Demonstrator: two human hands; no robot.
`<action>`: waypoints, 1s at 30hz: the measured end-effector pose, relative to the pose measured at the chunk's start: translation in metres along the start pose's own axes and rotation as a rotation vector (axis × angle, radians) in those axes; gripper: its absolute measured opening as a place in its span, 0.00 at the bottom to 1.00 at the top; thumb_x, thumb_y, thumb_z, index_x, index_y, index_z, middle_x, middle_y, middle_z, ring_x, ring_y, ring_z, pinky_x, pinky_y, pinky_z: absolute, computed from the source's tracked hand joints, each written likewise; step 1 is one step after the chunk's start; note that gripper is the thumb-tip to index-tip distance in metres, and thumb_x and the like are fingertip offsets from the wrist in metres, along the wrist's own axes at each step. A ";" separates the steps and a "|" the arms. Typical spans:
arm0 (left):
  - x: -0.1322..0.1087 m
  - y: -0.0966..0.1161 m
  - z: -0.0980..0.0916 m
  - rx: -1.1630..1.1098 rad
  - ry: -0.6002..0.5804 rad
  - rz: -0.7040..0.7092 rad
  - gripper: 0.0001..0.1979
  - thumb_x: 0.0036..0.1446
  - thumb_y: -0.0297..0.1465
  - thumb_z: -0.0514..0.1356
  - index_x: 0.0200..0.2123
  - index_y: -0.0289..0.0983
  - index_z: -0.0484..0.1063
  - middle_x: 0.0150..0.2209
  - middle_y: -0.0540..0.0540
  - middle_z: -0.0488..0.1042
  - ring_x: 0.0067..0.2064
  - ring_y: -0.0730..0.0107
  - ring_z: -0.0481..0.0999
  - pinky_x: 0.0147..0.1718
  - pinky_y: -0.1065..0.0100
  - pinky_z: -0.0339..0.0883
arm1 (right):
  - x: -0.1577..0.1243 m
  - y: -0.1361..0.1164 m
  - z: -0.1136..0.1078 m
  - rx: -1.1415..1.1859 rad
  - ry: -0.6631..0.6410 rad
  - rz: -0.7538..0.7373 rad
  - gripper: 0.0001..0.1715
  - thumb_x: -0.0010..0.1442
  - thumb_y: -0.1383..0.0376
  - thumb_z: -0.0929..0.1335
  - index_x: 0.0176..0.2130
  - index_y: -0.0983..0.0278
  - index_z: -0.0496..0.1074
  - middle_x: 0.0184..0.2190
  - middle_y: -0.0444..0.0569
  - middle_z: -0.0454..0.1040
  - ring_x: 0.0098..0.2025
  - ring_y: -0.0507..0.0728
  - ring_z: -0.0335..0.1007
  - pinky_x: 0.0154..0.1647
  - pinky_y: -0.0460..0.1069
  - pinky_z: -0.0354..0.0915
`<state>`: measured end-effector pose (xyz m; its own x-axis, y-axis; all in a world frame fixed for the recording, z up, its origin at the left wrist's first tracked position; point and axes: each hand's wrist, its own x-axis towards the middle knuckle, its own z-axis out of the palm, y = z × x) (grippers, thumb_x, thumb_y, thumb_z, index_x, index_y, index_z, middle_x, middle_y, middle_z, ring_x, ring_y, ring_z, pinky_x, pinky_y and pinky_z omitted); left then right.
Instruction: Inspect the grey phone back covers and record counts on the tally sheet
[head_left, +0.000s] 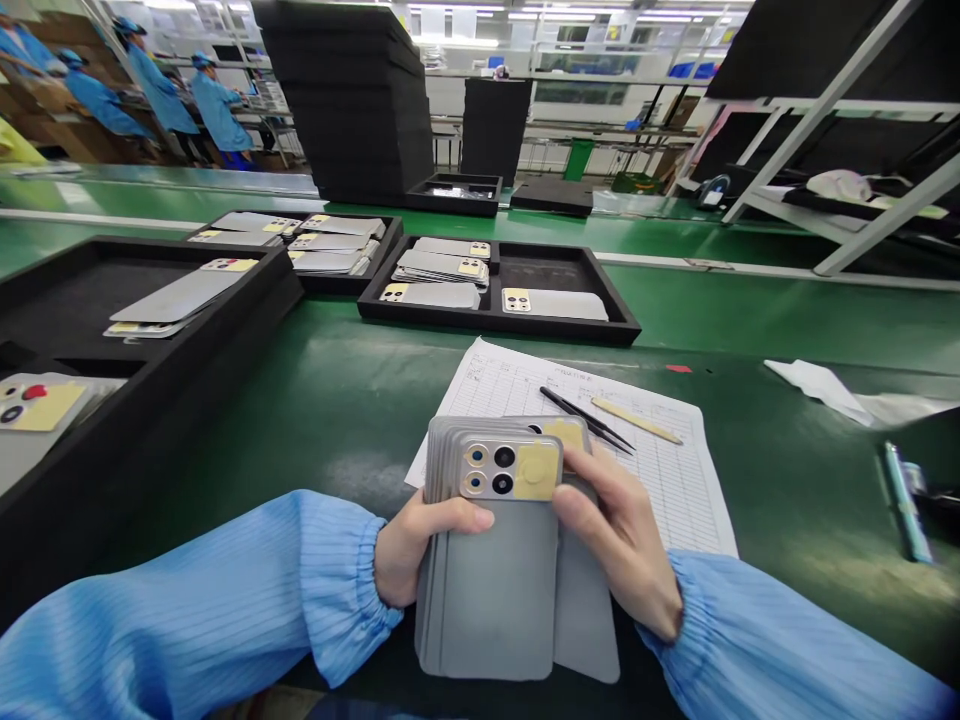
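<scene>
A stack of grey phone back covers [484, 590] is held upright before me, each with a camera block at the top; the front one shows lens rings and a yellow film. My left hand [424, 535] is wrapped round the left side of the stack, thumb lying across the front cover. My right hand [619, 530] pinches at the upper right edge, by a phone back cover [589, 610] that sticks out, fanned and tilted, behind the front one. Its fingertips are partly hidden behind the covers. Under the stack's top lies a printed form [690, 480].
Black tweezers [585, 418] and a yellowish stick [637, 420] lie on the form. Black foam trays with covers stand at the left [247, 300] and ahead [559, 330]. Tall stacked black trays [349, 110] rise behind. A pen [906, 500] lies right. Several people in blue work far left.
</scene>
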<state>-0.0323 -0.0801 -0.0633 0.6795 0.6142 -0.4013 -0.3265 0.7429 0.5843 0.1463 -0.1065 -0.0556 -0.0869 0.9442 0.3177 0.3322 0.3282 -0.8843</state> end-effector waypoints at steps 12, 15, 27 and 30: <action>0.001 -0.009 0.003 0.144 -0.143 -0.072 0.22 0.42 0.24 0.62 0.45 0.34 0.71 0.35 0.42 0.76 0.36 0.62 0.75 0.39 0.63 0.65 | -0.002 -0.006 0.006 -0.084 0.017 0.167 0.30 0.49 0.54 0.71 0.49 0.62 0.68 0.44 0.53 0.70 0.45 0.62 0.67 0.45 0.56 0.65; 0.001 -0.009 0.002 0.154 -0.140 -0.104 0.22 0.42 0.24 0.62 0.44 0.34 0.71 0.36 0.43 0.76 0.37 0.60 0.75 0.40 0.61 0.65 | -0.002 -0.005 0.006 -0.025 0.024 0.166 0.22 0.55 0.55 0.67 0.47 0.61 0.70 0.45 0.50 0.71 0.46 0.61 0.67 0.46 0.55 0.64; -0.001 -0.007 0.005 0.133 -0.159 -0.159 0.18 0.45 0.24 0.58 0.43 0.34 0.72 0.34 0.45 0.76 0.37 0.63 0.74 0.38 0.66 0.65 | -0.001 -0.004 0.006 0.056 0.021 0.186 0.19 0.62 0.55 0.61 0.44 0.62 0.72 0.42 0.48 0.73 0.45 0.58 0.69 0.44 0.51 0.64; -0.002 -0.007 0.006 0.138 -0.144 -0.155 0.18 0.46 0.23 0.56 0.43 0.34 0.73 0.34 0.46 0.76 0.37 0.64 0.74 0.38 0.66 0.65 | 0.000 -0.004 0.006 0.062 0.011 0.193 0.19 0.62 0.55 0.61 0.45 0.62 0.72 0.42 0.48 0.73 0.45 0.58 0.68 0.45 0.51 0.63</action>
<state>-0.0276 -0.0875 -0.0625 0.8040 0.4443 -0.3951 -0.1252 0.7760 0.6181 0.1394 -0.1079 -0.0545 -0.0169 0.9894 0.1441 0.2829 0.1430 -0.9484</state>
